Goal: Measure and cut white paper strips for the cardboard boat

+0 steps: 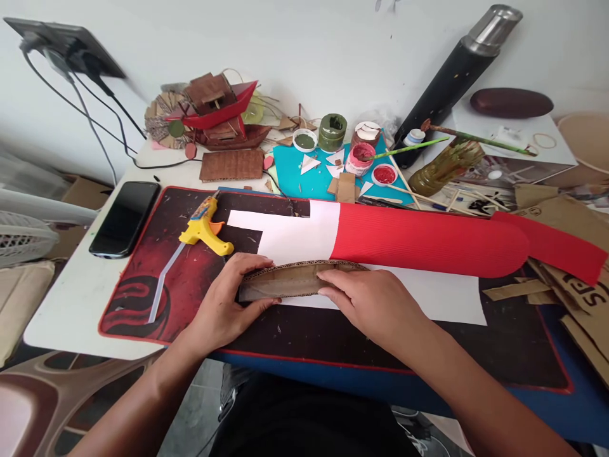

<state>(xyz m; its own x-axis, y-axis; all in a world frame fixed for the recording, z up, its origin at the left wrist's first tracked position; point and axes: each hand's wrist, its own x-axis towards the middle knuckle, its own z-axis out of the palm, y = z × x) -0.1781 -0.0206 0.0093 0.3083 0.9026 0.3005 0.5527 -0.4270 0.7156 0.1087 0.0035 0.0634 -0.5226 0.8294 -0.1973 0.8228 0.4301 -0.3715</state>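
Observation:
A long, boat-shaped cardboard piece [290, 281] with raised corrugated sides lies in front of me. My left hand [228, 298] grips its left end, thumb along the near side and fingers over the far side. On its right part, my right hand [371, 295] is closed, with fingertips inside the hollow and the thumb at the near wall. White paper [432, 295] is spread under and behind the cardboard. Just beyond it stretches a red corrugated sheet [428, 241] with a rounded right end. A yellow glue gun [204, 228] with a clear glue stick rests to the left.
A black phone [124, 219] lies at the left. Behind are red and brown model boats [214, 108], open paint jars [332, 132] on blue paper [288, 165], and a brush jar [445, 168]. A dark thermos [457, 76] leans at the wall. Cardboard scraps [580, 285] pile up right.

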